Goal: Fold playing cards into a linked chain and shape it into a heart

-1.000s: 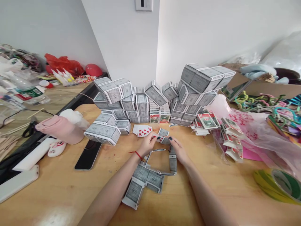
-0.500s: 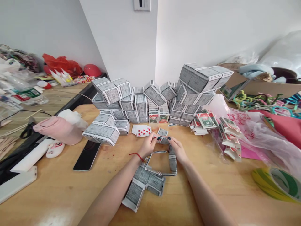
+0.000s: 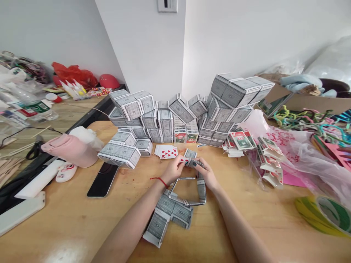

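Note:
My left hand [image 3: 174,169] and my right hand [image 3: 207,173] are close together over the table, their fingers closed on a playing card [image 3: 184,159]. Part of its red-printed face shows, and fingers cover much of the rest. Just beyond them lies a grey-backed card [image 3: 190,153]. To the left is a small fan of face-up cards [image 3: 169,152] with red hearts. Below my hands stands an open frame of folded cards [image 3: 189,201], touching or very near both wrists. Nearer me lies a piece of joined grey-backed cards [image 3: 173,211].
Folded card blocks [image 3: 164,120] are stacked along the wall, with more blocks [image 3: 119,152] at left. A phone [image 3: 103,180] and pink pouch-like item [image 3: 71,149] lie left. Card boxes [image 3: 270,153], plastic bags and yellow-green tape [image 3: 315,215] are right. Another person's hand [image 3: 346,152] shows at the right edge.
My right thumb and fingers have moved left over the card, closer to my left hand. At the far right, the red sheet has shifted and another person's hand has appeared.

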